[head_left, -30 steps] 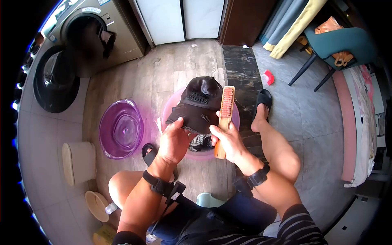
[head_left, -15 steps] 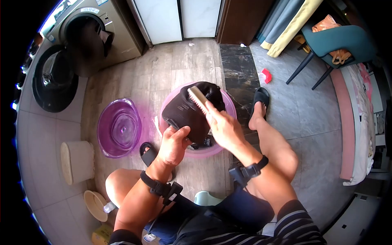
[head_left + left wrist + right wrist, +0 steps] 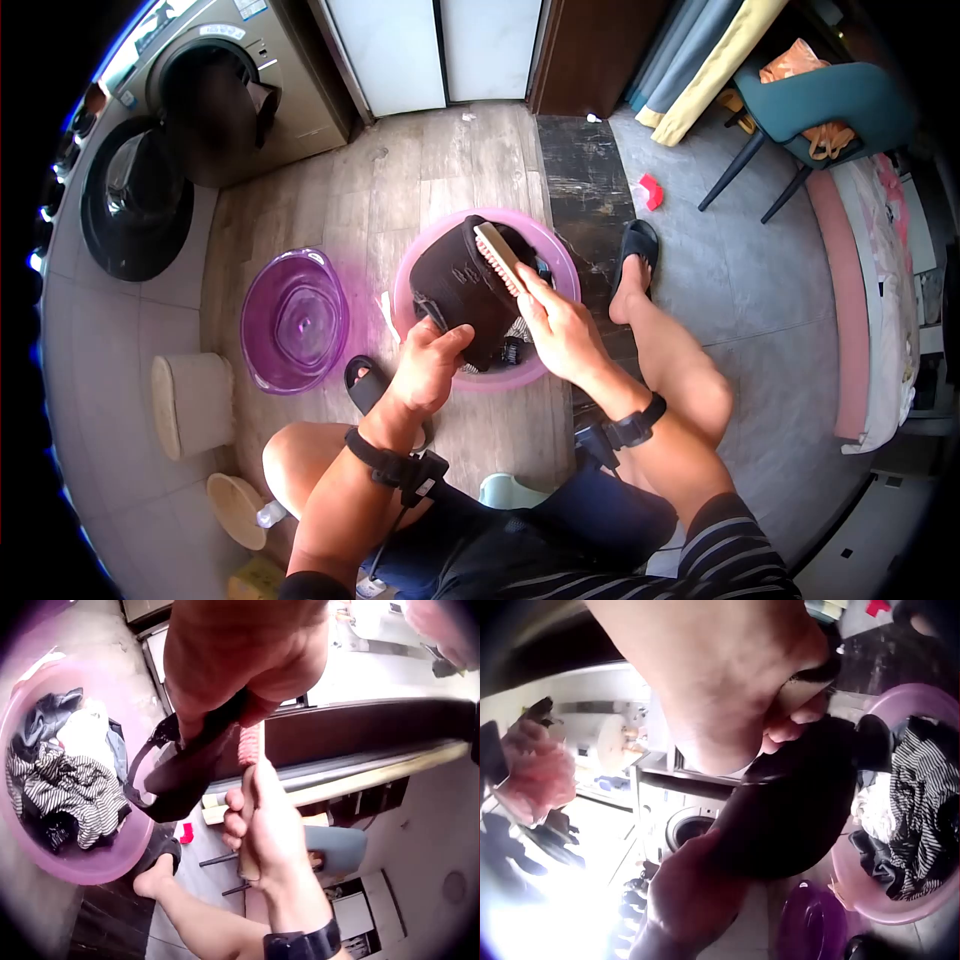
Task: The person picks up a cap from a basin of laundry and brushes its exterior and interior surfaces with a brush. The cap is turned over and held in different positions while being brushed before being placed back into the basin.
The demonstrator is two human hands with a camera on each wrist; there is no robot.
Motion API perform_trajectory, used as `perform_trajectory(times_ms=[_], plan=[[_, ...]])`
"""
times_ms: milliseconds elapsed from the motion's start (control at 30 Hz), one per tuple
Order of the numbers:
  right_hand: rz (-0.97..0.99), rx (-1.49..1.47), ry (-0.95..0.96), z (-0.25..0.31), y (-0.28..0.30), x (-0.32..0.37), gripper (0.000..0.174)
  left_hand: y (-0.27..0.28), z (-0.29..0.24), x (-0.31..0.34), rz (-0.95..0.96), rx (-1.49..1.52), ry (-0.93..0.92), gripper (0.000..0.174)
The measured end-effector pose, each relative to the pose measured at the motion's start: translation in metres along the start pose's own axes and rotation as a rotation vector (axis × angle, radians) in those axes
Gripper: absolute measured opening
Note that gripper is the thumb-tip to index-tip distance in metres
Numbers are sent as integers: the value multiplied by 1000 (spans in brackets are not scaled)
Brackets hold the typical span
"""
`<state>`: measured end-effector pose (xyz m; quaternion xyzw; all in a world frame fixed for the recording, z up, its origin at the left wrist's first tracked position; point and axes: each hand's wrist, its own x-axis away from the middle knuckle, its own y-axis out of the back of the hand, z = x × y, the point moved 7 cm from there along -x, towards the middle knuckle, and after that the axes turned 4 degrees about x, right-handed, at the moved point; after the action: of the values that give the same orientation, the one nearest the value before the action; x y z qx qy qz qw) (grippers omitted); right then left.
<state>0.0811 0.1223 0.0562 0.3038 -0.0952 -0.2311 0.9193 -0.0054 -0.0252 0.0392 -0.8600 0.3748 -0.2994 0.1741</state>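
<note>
A dark cap with frayed patches is held above a pink basin. My left hand pinches the near left edge of the cap between thumb and fingers. In my right hand is a wooden brush, its bristles turned down against the cap's right part. The left wrist view shows the right hand curled round the brush handle. Striped cloth and other clothes lie in the basin, partly hidden under the cap in the head view.
A purple basin stands on the floor at the left, near a slippered foot. Behind it is a washing machine with its door open. A lidded bin is at the left, a teal chair at the back right.
The cap has been turned and lowered over the basin. The brush, held upright beside the cap at first, has tipped bristles-down onto it and since slid slightly toward me.
</note>
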Motion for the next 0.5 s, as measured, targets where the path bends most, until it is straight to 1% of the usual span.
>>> perform_trajectory(times_ms=[33,67,100,133,167,200,233,300,333,367,433,467,500], plan=[[-23,26,73,9,-5,6,43,3,5,-3,3,-68,2,27],[23,79,94,13,-16,14,43,6,7,-3,4,-137,3,26],[65,131,113,17,-23,17,43,2,2,-1,24,-269,-13,25],[128,235,35,21,-12,9,42,-1,-5,4,44,-404,-29,23],[2,37,82,11,-9,-2,40,-6,-11,12,61,-540,-34,22],[54,74,29,18,-6,-2,40,-16,-13,15,25,-348,-10,22],[100,112,-28,24,-2,-2,40,-12,-10,12,26,-344,-7,22],[-20,63,307,50,-16,22,41,-2,-5,5,27,-329,-3,22],[28,34,235,40,-19,17,40,3,-2,6,20,-465,45,23],[123,45,39,19,-17,6,40,0,1,8,31,-456,30,23],[61,100,-16,16,6,-12,40,-6,6,11,67,-604,22,24],[58,51,-6,17,-3,-4,40,-7,6,10,69,-526,11,24],[61,24,210,35,-11,9,41,-4,6,6,64,-443,-3,24]])
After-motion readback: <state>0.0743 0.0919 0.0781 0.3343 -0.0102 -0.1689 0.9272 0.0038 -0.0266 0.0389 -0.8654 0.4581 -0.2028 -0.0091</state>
